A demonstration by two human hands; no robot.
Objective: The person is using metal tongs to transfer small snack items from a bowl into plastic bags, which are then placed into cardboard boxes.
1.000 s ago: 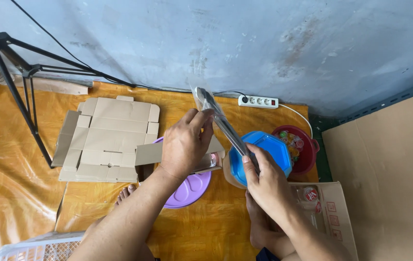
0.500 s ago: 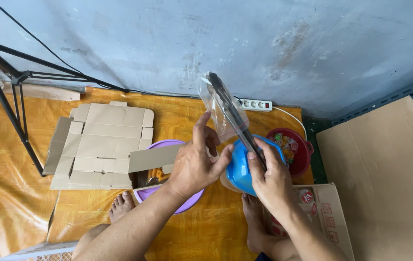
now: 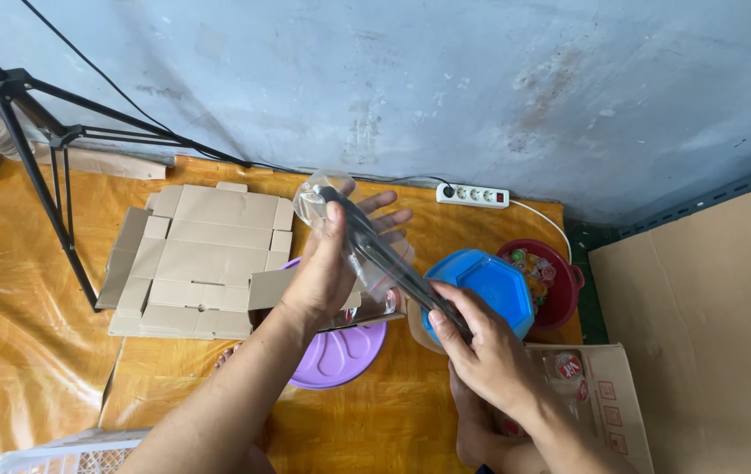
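Above the orange floor sheet (image 3: pixel 33 290), a clear plastic bag (image 3: pixel 367 241) with a dark strip along it runs on a slant from upper left down to lower right, held at both ends. The left hand (image 3: pixel 327 263) has its grip closed on the upper end, thumb over the top, and the right hand (image 3: pixel 481 351) pinches the lower end over the blue lid (image 3: pixel 490 285). What the bag contains is hard to make out, and the purple lid (image 3: pixel 340 355) is partly hidden behind the left forearm.
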